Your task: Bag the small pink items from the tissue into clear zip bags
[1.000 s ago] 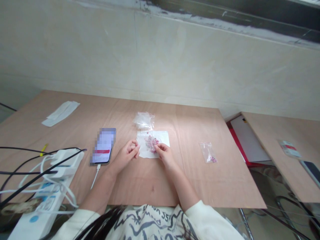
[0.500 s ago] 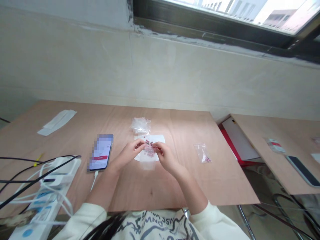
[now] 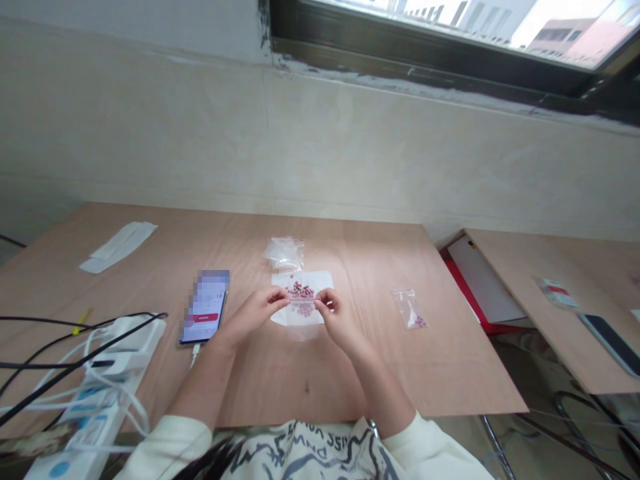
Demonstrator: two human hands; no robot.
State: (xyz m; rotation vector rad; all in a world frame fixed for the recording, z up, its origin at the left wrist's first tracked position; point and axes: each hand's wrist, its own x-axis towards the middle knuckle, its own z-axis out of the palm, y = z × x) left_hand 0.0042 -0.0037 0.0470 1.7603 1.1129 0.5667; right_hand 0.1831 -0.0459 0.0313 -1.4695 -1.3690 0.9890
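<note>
My left hand and my right hand meet above a white paper sheet on the plywood table. Their fingertips pinch the top edge of a small clear plastic bag holding pink beads. A cluster of pink and dark beads sits just beyond the pinched edge; I cannot tell whether it lies on the paper or in the bag. A crumpled clear bag lies behind the paper.
A small clear bag with pink beads lies to the right. A smartphone on a cable lies left of my hands, beyond it white paper strips. A power strip with cables sits at the left table edge.
My hands have come up from the paper and now pinch the bag's edge between them. The view has tilted upward, bringing the window into sight.
</note>
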